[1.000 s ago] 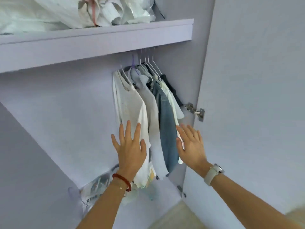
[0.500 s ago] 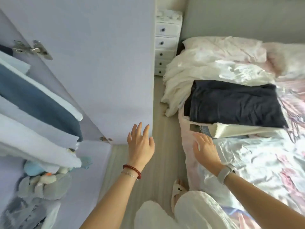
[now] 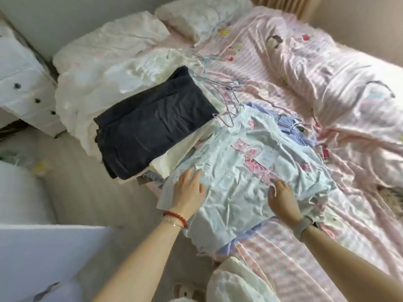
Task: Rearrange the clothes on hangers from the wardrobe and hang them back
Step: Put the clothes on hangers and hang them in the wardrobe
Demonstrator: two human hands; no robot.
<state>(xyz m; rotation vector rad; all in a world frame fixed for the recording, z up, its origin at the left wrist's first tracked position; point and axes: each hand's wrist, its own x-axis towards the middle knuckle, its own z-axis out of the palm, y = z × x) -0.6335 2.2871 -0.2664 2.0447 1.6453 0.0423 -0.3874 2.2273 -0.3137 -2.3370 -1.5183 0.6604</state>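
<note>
A pale mint garment (image 3: pixel 239 177) with pink embroidery and a paper tag lies spread flat on the bed, over a blue garment (image 3: pixel 290 125) that peeks out behind it. My left hand (image 3: pixel 188 191) rests flat on its left edge, fingers straight. My right hand (image 3: pixel 282 198) lies on its right part, fingers relaxed and slightly bent. A folded dark navy garment (image 3: pixel 152 125) sits on a cream one (image 3: pixel 172 158) to the left. Several thin wire hangers (image 3: pixel 226 92) lie tangled behind them on the bed.
The bed has a pink striped cover (image 3: pixel 327 88) and white pillows (image 3: pixel 113 40). A white drawer unit (image 3: pixel 24 83) stands at the left. The wardrobe door edge (image 3: pixel 43 258) is at lower left. My knees in white trousers (image 3: pixel 237 282) are at the bottom.
My view swung from the wardrobe rail to the bed. Both hands came down from the hanging clothes onto the mint garment.
</note>
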